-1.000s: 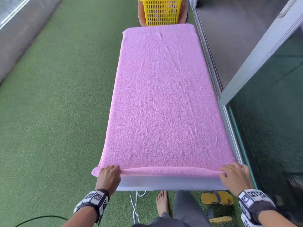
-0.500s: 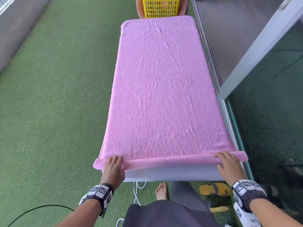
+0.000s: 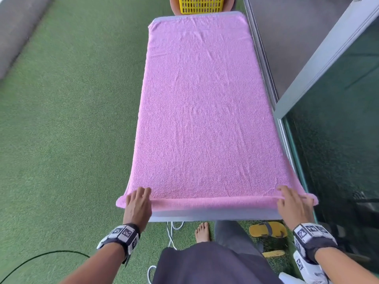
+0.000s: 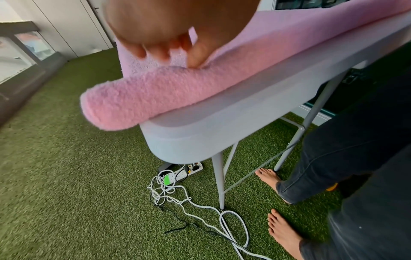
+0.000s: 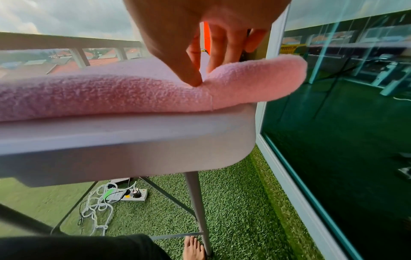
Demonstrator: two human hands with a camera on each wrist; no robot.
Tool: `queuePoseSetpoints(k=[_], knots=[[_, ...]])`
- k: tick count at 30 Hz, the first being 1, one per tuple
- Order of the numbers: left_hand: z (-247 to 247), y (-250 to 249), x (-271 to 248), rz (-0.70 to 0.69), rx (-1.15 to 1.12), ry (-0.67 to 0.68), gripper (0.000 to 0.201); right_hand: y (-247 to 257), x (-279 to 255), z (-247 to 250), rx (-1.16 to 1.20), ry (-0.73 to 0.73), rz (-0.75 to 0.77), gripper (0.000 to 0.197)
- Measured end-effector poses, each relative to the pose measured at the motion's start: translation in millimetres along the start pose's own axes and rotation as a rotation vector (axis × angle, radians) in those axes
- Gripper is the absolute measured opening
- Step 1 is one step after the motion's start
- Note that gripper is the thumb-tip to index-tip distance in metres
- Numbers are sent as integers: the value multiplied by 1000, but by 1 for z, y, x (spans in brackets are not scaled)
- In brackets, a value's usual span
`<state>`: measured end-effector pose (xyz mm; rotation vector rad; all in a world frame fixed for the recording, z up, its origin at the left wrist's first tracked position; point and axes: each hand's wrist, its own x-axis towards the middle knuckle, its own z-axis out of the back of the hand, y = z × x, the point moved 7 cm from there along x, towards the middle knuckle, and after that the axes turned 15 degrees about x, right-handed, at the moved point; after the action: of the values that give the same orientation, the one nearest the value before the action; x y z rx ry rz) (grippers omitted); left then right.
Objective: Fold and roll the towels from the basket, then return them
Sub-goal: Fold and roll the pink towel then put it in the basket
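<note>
A pink towel [image 3: 205, 99] lies flat along the grey table [image 3: 213, 215]. Its near edge is turned into a thin roll [image 3: 213, 202] that overhangs both near corners. My left hand [image 3: 138, 198] sits on the roll's left end. In the left wrist view its thumb touches the roll [image 4: 138, 98] and its fingers curl over the far side. My right hand [image 3: 291, 198] holds the right end. In the right wrist view the hand [image 5: 204, 75] pinches the roll [image 5: 111, 95] between thumb and fingers. The yellow basket [image 3: 202, 5] stands beyond the table's far end.
A glass sliding door [image 3: 338, 140] and its frame run close along the table's right side. Green artificial turf [image 3: 71, 119] stretches to the left. Under the table lie a power strip with tangled cables [image 4: 177, 174], yellow sandals [image 3: 267, 230] and my bare foot [image 3: 202, 231].
Both hands have moved forward over the towel's near edge, and the folded hem has become a thicker roll. The towel's far end has drawn back, and a strip of table now shows there.
</note>
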<state>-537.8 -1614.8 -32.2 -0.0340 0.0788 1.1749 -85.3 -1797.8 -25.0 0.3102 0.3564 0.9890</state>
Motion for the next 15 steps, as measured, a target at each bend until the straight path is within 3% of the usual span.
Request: queuePoseSetpoints(k=[2,4,9,12,15], knots=[[2,-3,0,6,-41,-23,23,0,-5,-3,18,-18,31,22],[-2,-11,-7,-49,-89,-10,22,-3,-15,-16,18,76,47,29],[-22,-10,-24,-79,-24,90,49,-5,-25,-22,-6,137,52,42],[-19,-8,-13,-66,8,61,39,0,-15,-16,63,108,61,38],[-10,-10,-2,-91,1,13,15,2,-4,-12,42,118,12,32]])
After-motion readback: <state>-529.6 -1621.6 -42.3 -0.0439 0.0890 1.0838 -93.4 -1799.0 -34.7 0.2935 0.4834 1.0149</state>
